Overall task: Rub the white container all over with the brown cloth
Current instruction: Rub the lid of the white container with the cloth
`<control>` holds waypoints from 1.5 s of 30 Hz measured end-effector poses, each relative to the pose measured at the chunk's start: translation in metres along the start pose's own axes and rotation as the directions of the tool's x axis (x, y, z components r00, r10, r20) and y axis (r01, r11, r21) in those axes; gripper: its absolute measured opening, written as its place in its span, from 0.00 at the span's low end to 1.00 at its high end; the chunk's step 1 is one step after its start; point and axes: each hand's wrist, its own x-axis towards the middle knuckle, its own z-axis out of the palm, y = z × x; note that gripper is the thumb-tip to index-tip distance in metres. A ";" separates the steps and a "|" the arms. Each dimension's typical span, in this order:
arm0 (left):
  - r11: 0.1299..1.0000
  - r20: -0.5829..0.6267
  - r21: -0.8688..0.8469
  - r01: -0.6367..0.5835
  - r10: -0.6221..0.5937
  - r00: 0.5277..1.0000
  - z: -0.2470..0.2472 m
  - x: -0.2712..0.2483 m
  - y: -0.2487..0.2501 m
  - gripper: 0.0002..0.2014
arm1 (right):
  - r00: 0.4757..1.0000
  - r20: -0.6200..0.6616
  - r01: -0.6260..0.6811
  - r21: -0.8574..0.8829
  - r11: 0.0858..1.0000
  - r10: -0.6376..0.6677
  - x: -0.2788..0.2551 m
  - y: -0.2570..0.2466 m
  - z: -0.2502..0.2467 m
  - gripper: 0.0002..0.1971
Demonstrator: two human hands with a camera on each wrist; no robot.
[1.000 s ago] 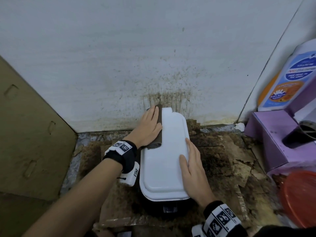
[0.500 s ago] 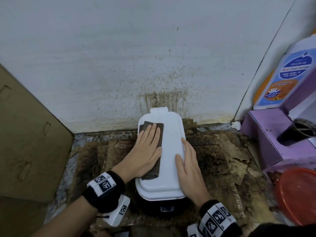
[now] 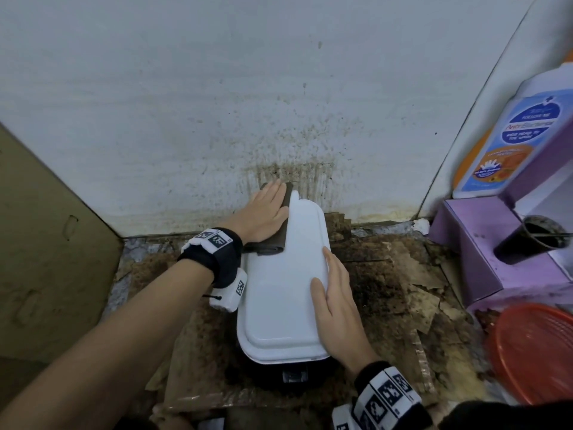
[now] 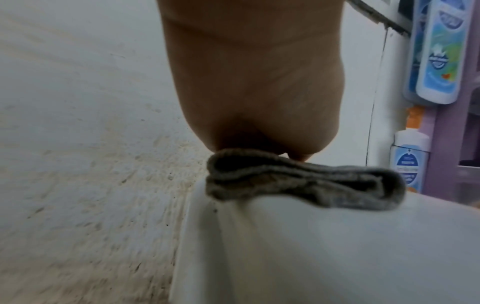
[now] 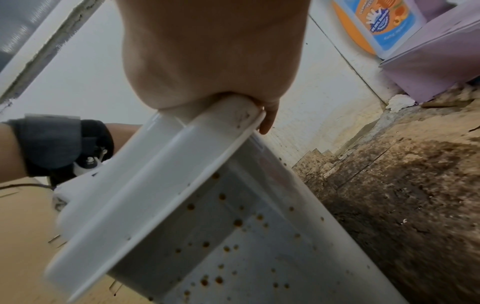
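The white container [image 3: 285, 283] stands lengthwise on a stained floor against the wall, its flat lid facing up. A folded brown cloth [image 3: 274, 234] lies on the lid's far left edge, and my left hand [image 3: 263, 212] presses flat on it with straight fingers. In the left wrist view the cloth [image 4: 298, 185] shows as a folded roll under my palm on the container's [image 4: 324, 246] rim. My right hand [image 3: 338, 302] rests flat along the lid's right edge, fingers straight. The right wrist view shows the container's [image 5: 207, 205] spotted side wall below that hand.
A stained white wall [image 3: 279, 88] rises just behind the container. Cardboard [image 3: 46, 243] leans at the left. At the right stand a purple box [image 3: 496, 252], a bottle with a blue label [image 3: 524, 131] and a red round basket [image 3: 533, 352]. Torn dirty cardboard [image 3: 403, 274] covers the floor.
My left hand slid the cloth toward me down the lid half a second ago, then back to the far left edge now. The right hand stays on the lid's right edge.
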 end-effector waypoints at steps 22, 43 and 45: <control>0.994 -0.013 0.034 -0.101 0.101 0.995 0.033 -0.069 0.001 0.33 | 1.000 0.015 -0.011 0.018 1.000 0.010 -0.001 -0.002 0.001 0.28; 0.999 -0.080 -0.003 -0.050 0.050 0.996 0.054 -0.117 0.025 0.33 | 1.000 0.005 0.003 0.021 1.000 -0.003 -0.001 0.003 0.001 0.28; 0.998 -0.110 0.047 -0.030 0.035 0.993 0.068 -0.134 0.032 0.33 | 1.000 0.002 0.002 0.019 1.000 -0.002 -0.001 0.003 0.001 0.28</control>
